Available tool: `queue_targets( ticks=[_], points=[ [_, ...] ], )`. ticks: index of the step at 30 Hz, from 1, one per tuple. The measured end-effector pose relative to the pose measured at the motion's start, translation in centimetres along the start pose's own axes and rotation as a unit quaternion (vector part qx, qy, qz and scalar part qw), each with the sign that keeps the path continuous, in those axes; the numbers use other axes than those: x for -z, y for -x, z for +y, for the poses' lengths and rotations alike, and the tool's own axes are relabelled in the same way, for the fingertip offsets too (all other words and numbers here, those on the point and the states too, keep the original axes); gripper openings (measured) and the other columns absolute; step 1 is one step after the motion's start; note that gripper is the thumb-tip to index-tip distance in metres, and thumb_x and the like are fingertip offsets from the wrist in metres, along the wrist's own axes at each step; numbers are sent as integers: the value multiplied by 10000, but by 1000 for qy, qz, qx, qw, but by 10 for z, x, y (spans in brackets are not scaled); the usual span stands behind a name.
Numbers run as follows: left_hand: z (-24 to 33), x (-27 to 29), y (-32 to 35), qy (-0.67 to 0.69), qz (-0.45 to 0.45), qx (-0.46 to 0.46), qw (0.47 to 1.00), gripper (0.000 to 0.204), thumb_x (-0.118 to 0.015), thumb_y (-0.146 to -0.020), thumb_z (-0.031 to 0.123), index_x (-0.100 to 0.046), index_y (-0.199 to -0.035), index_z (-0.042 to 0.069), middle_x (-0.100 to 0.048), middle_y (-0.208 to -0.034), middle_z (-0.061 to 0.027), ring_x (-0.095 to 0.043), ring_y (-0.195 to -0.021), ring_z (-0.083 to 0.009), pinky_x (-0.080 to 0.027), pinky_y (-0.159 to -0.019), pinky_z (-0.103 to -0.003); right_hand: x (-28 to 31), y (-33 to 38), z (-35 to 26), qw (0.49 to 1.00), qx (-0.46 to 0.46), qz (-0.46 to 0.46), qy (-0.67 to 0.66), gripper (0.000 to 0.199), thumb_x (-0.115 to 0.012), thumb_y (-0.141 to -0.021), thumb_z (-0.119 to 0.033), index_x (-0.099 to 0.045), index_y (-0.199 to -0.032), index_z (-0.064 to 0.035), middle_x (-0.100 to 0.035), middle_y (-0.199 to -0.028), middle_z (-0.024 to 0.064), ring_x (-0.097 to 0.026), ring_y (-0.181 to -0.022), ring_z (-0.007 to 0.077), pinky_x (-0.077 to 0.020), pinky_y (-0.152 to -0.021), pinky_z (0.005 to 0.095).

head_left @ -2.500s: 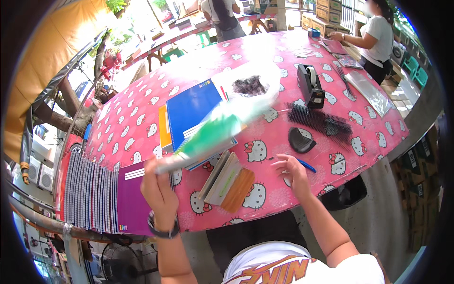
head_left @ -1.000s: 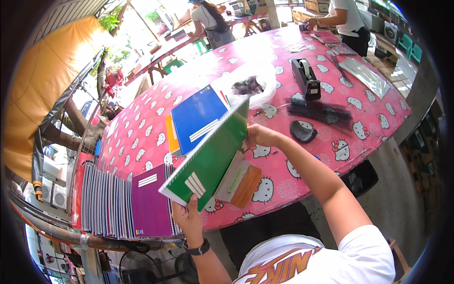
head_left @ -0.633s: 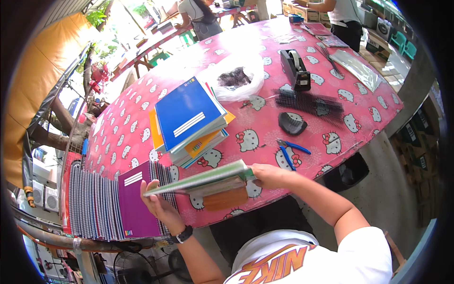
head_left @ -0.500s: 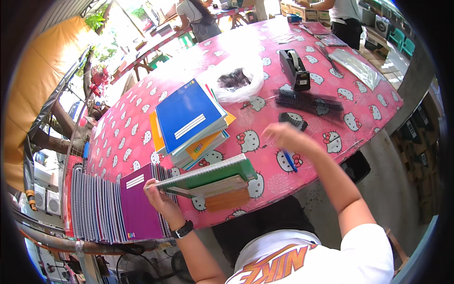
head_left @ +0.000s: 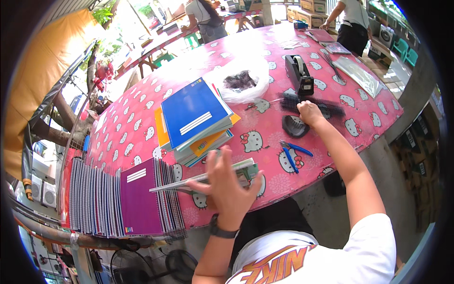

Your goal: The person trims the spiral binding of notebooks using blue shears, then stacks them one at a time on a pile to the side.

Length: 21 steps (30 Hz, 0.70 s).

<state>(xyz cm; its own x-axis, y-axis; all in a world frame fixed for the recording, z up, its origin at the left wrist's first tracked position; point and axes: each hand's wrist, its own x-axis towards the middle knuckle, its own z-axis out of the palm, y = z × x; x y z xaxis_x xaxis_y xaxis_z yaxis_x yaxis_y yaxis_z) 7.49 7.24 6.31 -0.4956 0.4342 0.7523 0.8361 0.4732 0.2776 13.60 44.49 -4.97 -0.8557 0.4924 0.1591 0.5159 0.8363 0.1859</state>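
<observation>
Partly open-air work area: an orange awning [head_left: 49,71] hangs at left, with one co-worker [head_left: 201,16] at a far table and another [head_left: 353,19] at right. Main table [head_left: 279,191] wears a pink patterned covering. Along its left side stands a row of coil-bound notebooks [head_left: 92,196], purple cover showing at one end; these look finished. Beyond lies a stack of notebooks [head_left: 194,113], blue on top; how many await coils cannot be told. One green-covered notebook [head_left: 179,183] sits edge-on near the front, apparently the piece in progress; its binding is unconfirmed. Left hand [head_left: 229,187], blurred, is spread in front of it, contact uncertain. Right hand [head_left: 309,112] has fingers gathered at the loose black coils [head_left: 331,109], evidently unused supply; whether it pinches one cannot be told. Blue-handled cutters [head_left: 301,150] lie nearby, unheld.
</observation>
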Motion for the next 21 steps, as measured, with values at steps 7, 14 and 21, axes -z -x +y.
queue_targets(
  ticks=[7, 14, 21],
  points=[
    [-7, -31, -8, -32, -71, -27, 997, 401, -643, -736, 410, -576, -1052, 171, -512, -931, 3, -476, -1047, -206, 31, -1021, -623, -3, 1, -4, 998, -42, 38, 24, 111, -527, -801, -58, -607, -877, -49, -640, -909, 122, -626, -889, 261, -532, -746, 334],
    [1, -34, -12, -50, -19, -21, 998, 401, -651, -703, 320, -589, -1066, 161, -523, -1165, -6, -365, -1254, -246, 84, -1027, -625, 36, 9, -5, 991, -34, 121, -53, 169, -526, -754, -40, -574, -910, 2, -563, -955, 176, -566, -931, 306, -497, -800, 364],
    [-7, -40, -11, -42, -8, -3, 999, 425, -611, -728, 307, -571, -1126, 165, -525, -1181, 4, -383, -1239, -231, 74, -994, -681, 162, 40, -59, 939, -28, 179, -292, 354, -507, -838, -76, -425, -1181, -44, -532, -1035, 219, -554, -949, 384, -481, -781, 412]
  ],
)
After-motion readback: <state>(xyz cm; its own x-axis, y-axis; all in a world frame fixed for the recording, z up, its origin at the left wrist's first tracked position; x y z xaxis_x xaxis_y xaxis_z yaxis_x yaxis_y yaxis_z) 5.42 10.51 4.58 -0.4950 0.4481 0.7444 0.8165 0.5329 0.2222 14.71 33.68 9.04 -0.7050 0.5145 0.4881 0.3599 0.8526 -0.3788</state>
